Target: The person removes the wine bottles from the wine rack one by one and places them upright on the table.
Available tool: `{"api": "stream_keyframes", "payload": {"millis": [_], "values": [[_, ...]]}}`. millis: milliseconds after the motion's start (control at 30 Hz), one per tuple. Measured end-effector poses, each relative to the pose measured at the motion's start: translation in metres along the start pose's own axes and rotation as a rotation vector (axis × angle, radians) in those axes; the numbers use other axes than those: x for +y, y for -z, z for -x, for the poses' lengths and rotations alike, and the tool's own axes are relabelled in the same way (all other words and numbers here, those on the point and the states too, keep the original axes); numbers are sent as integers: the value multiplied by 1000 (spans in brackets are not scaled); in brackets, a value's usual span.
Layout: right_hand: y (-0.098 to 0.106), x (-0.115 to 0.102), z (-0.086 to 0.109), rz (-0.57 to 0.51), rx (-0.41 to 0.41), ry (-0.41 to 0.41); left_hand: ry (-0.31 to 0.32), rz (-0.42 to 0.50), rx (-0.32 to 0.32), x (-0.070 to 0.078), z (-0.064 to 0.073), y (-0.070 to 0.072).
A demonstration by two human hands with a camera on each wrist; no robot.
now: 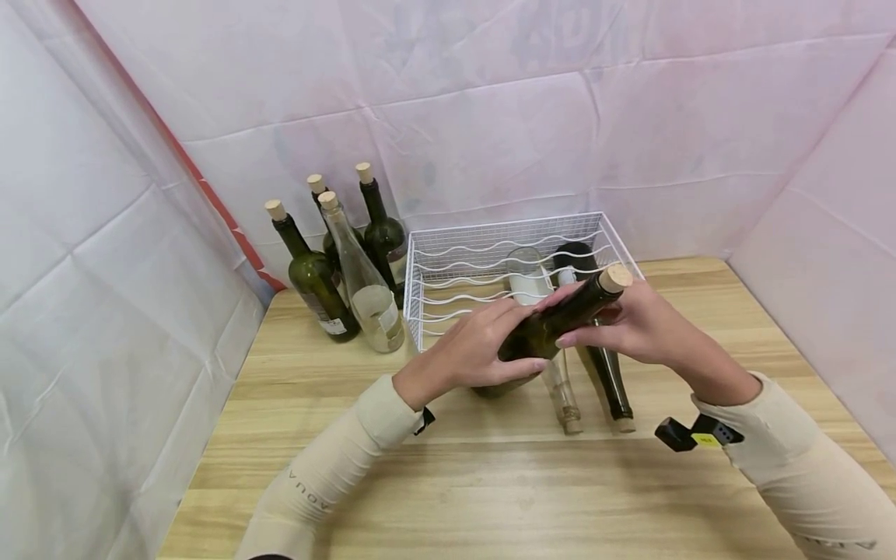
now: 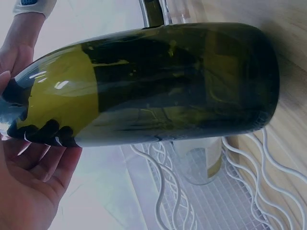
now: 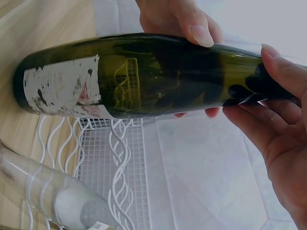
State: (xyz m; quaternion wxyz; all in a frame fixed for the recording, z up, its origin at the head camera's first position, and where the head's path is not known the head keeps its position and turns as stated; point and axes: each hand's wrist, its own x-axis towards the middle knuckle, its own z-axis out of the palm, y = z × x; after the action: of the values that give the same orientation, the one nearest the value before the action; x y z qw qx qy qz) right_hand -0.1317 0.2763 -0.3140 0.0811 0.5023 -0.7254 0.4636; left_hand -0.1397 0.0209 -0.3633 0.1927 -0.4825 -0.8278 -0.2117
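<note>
A dark green wine bottle point(image 1: 577, 307) with a cork point(image 1: 616, 278) is held tilted in front of a white wire rack point(image 1: 413, 272). My left hand point(image 1: 490, 342) grips its body near the shoulder, thumb on the near side. My right hand point(image 1: 633, 319) curls round the neck below the cork. A torn white label point(image 3: 62, 86) shows on the bottle's body in the right wrist view. Its base is partly hidden behind my left hand in the head view. On the rack lie a clear bottle point(image 1: 560, 381) and a dark bottle point(image 1: 610, 381), corks toward me.
At the back left several corked bottles stand upright: a clear bottle point(image 1: 371, 292) and green ones, such as the green bottle point(image 1: 311, 280). The rack has wavy wire rails point(image 1: 455, 298). Fabric walls point(image 1: 490, 117) border the wooden table point(image 1: 476, 498).
</note>
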Motion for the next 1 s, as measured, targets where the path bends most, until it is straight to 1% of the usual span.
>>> {"api": "stream_keyframes", "payload": {"millis": [167, 300, 400, 533, 600, 733, 900, 1000], "values": [[1, -4, 2, 71, 88, -10, -7, 50, 43, 1, -1, 1], [0, -5, 2, 94, 168, 12, -32, 38, 64, 1, 0, -3], [1, -5, 2, 38, 224, 46, -38, 38, 67, 0, 2, -6], [6, -8, 2, -31, 293, 63, -19, 66, 65, -1, 5, -8], [9, -10, 2, -25, 326, 44, -9, 78, 58, -1, 6, -9], [15, -16, 2, 31, 382, -5, -5, 82, 44, -1, 7, -11], [22, -26, 3, 125, 468, -93, -43, 69, 44, -1, 9, -15], [26, -31, 5, 140, 521, -138, -55, 57, 40, -2, 10, -19]]}}
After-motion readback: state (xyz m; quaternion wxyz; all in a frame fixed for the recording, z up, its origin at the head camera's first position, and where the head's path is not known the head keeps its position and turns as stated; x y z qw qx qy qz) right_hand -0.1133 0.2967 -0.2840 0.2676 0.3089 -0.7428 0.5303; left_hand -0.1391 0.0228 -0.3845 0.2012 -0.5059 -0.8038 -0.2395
